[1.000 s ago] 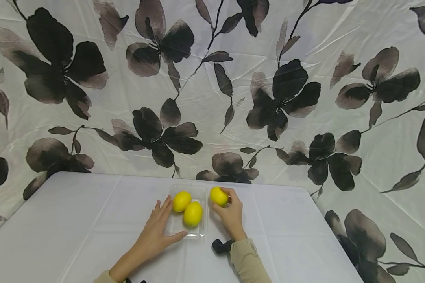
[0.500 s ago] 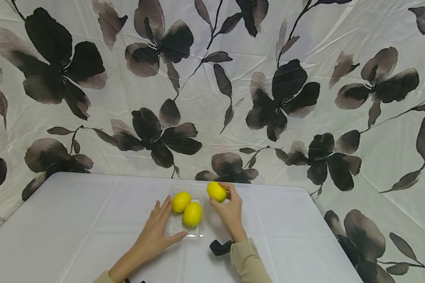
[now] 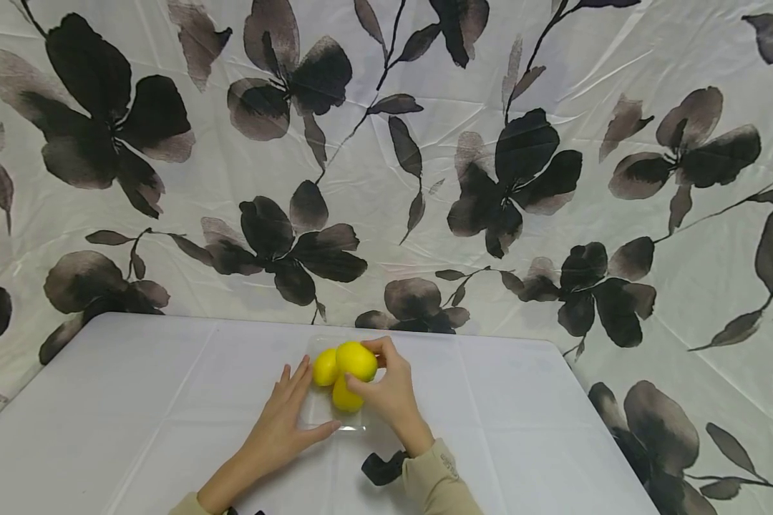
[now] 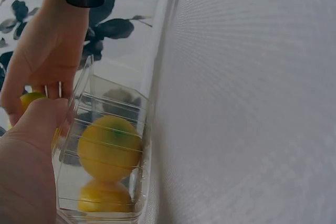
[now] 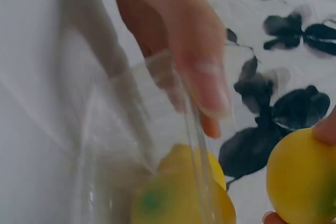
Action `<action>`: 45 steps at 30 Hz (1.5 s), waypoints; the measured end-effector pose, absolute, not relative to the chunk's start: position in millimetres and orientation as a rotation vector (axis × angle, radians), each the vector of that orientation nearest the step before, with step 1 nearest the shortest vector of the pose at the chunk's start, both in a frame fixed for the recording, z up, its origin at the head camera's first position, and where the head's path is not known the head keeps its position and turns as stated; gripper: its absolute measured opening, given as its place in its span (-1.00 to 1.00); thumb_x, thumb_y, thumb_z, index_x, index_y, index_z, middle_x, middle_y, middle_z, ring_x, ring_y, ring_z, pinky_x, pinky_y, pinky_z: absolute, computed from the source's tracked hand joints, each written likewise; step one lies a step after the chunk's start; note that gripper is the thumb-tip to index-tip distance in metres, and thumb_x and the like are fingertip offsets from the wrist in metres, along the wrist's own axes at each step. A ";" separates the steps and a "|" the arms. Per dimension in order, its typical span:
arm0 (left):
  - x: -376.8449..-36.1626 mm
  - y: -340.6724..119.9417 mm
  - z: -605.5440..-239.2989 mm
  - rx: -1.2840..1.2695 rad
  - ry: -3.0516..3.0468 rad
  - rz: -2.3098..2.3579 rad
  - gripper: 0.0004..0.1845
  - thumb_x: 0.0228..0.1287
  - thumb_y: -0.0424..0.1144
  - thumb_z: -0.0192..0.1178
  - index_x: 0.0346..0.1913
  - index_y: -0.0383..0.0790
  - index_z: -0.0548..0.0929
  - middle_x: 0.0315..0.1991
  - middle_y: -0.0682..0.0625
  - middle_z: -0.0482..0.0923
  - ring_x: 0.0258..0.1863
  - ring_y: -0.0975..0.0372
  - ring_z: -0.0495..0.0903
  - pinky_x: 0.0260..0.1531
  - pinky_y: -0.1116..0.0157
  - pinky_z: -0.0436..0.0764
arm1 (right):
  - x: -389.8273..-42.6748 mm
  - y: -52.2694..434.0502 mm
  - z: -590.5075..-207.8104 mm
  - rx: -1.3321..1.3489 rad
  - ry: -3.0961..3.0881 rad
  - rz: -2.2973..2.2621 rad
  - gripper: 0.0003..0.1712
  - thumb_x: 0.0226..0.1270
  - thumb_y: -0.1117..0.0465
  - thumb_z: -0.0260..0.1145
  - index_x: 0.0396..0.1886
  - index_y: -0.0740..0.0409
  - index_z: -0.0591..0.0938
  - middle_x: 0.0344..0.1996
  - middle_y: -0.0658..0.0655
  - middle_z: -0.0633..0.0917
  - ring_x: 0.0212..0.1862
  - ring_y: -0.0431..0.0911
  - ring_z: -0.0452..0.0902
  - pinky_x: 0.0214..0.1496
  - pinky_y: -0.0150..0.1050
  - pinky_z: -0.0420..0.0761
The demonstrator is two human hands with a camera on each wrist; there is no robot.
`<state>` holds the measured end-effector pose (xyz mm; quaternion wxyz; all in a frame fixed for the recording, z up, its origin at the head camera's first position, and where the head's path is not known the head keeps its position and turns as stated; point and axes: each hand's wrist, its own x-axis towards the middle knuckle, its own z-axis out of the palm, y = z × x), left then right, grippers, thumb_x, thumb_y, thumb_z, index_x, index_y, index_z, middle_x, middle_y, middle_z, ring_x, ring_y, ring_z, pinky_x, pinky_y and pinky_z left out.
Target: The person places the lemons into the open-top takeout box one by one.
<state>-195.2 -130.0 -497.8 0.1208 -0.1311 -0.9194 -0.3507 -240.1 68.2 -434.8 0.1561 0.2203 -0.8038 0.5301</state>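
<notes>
A clear plastic container on the table holds two lemons, one at the left and one nearer the front. My left hand rests against the container, fingers spread and fairly straight along its left side, thumb at the front rim. Between the thumb and fingers of my right hand is a third lemon, raised over the container and partly covering the other two. In the right wrist view this lemon appears beside the container wall. Through the wall, the left wrist view shows a lemon.
A white cloth covers the table. Behind its far edge hangs a floral curtain. A black wrist-camera piece sticks out by the right cuff.
My right hand has carried its lemon leftward, from beside the container's right edge to over the lemons inside. The left hand keeps its place at the container.
</notes>
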 end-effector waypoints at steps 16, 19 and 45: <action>-194.9 -134.0 -498.3 -0.485 -2.588 -1.024 0.11 0.03 0.09 0.48 0.50 -0.43 0.15 0.56 -0.22 -0.01 0.48 -0.34 -0.10 0.35 -0.34 0.02 | -229.5 47.7 -448.7 0.766 -2.705 1.015 -0.42 -0.14 -0.03 0.53 -0.08 0.00 0.54 -0.26 -0.05 0.54 -0.24 -0.22 0.42 -0.21 -0.35 0.50; -194.7 -134.2 -498.3 -0.497 -2.581 -1.007 0.12 0.00 0.06 0.50 0.50 -0.43 0.14 0.56 -0.24 0.00 0.48 -0.34 -0.10 0.35 -0.34 0.02 | -228.7 46.5 -448.6 0.777 -2.741 0.973 -0.42 -0.14 -0.05 0.54 -0.11 -0.01 0.52 -0.27 -0.04 0.53 -0.26 -0.22 0.42 -0.24 -0.36 0.49; -193.9 -133.2 -495.5 -0.450 -2.701 -0.815 0.17 0.11 0.38 0.27 0.52 -0.40 0.10 0.58 -0.17 -0.07 0.53 -0.19 -0.16 0.42 -0.24 -0.02 | -234.6 53.8 -449.0 0.985 -2.791 1.104 -0.74 0.17 0.18 0.51 -0.15 0.08 0.69 -0.27 -0.09 0.68 -0.38 -0.14 0.49 -0.34 -0.45 0.46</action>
